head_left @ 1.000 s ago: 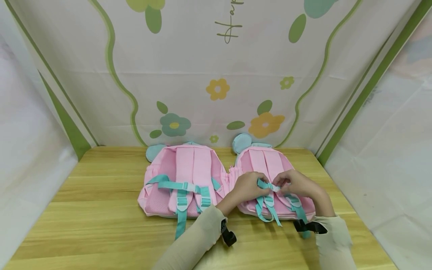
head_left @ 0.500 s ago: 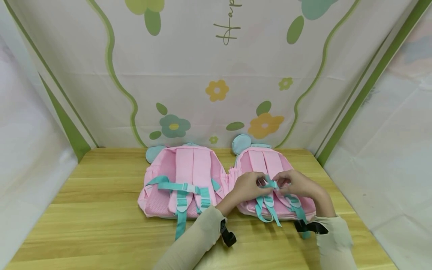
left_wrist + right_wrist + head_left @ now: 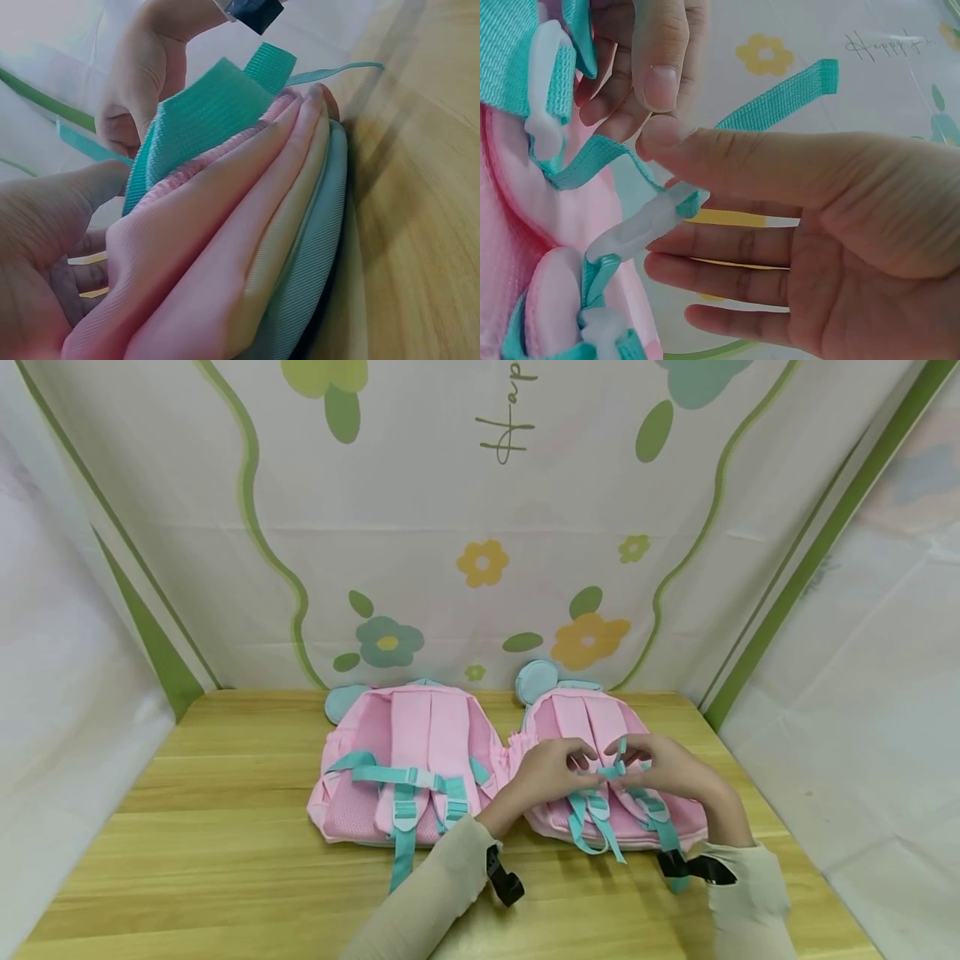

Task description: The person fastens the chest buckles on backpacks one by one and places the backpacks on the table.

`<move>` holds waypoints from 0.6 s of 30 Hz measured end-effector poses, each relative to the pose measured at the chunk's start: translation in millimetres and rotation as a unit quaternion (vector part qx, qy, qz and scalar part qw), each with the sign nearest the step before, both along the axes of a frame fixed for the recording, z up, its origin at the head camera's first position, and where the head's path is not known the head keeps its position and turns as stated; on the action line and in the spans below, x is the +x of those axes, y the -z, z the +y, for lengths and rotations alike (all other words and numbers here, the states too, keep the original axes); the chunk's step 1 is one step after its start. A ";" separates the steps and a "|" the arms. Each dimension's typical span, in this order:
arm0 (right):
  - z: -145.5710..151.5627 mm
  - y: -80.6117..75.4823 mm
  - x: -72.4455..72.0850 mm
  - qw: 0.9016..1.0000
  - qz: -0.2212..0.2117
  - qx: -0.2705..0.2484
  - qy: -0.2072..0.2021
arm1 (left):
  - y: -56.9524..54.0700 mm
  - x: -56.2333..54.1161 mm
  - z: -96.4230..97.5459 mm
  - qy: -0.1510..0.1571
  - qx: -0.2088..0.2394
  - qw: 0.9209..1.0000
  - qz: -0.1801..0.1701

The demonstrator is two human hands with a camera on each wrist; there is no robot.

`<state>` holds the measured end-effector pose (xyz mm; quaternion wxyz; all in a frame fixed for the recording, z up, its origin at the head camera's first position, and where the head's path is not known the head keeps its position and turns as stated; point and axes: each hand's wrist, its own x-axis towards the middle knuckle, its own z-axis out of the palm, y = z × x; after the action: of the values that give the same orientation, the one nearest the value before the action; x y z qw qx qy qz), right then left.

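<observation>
A pink backpack (image 3: 572, 714) with teal straps lies at the right, its shoulder straps facing up. Over it, the right hand (image 3: 667, 764) pinches the teal chest strap (image 3: 784, 97), whose free end sticks up past the thumb. Close by, the left hand (image 3: 551, 770) has its thumb and fingers at the same strap, seeming to pinch it; its fingertips are partly hidden. Both thumb tips nearly meet in the right wrist view. Just below them hangs a white buckle (image 3: 641, 225) on the strap. The backpack's pink side (image 3: 202, 255) is near the left palm.
A second pink backpack (image 3: 411, 718) lies to the left, its teal chest strap (image 3: 378, 773) buckled across. Both bags rest on a wooden table (image 3: 187, 843). A white cloth backdrop (image 3: 420, 485) with printed flowers stands behind, with cloth sides left and right.
The strap's free end has passed from the left fingers to the right hand, where it now points up. Both hands have shifted only slightly. The left backpack stays put.
</observation>
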<state>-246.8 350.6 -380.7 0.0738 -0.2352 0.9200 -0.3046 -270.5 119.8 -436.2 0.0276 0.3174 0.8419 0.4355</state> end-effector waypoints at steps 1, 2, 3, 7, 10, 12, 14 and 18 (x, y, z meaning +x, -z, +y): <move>-0.7 -1.1 1.0 1.000 0.008 0.000 0.003 | -0.8 -0.6 -1.2 -0.001 0.003 1.000 -0.002; -1.2 -2.2 2.0 1.000 0.016 -0.001 0.005 | -1.8 -1.2 -2.4 -0.002 0.005 1.000 -0.003; -1.7 -3.1 2.8 1.000 0.025 -0.002 0.007 | -3.1 -1.8 -3.8 -0.003 0.007 1.000 -0.005; -2.2 -10.5 8.3 0.998 0.065 -0.008 0.020 | -13.1 -2.0 -11.3 -0.007 0.008 1.000 -0.008; -1.9 -17.7 12.8 0.995 0.090 -0.026 0.031 | -22.6 -1.7 -19.2 -0.012 0.006 1.000 -0.010; -1.7 -23.1 15.9 0.993 0.106 -0.042 0.038 | -29.8 -1.5 -25.6 -0.014 0.010 1.000 -0.012; -2.2 -28.0 18.1 0.990 0.119 -0.064 0.039 | -36.8 -1.1 -32.7 -0.016 0.015 1.000 -0.014; -5.5 -37.7 20.8 0.983 0.150 -0.096 0.047 | -50.2 -1.3 -47.7 -0.015 0.022 1.000 -0.010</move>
<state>-226.0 345.1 -343.0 -0.1026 -0.2411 0.8970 -0.3561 -271.7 72.0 -386.0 0.0223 0.3013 0.8364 0.4573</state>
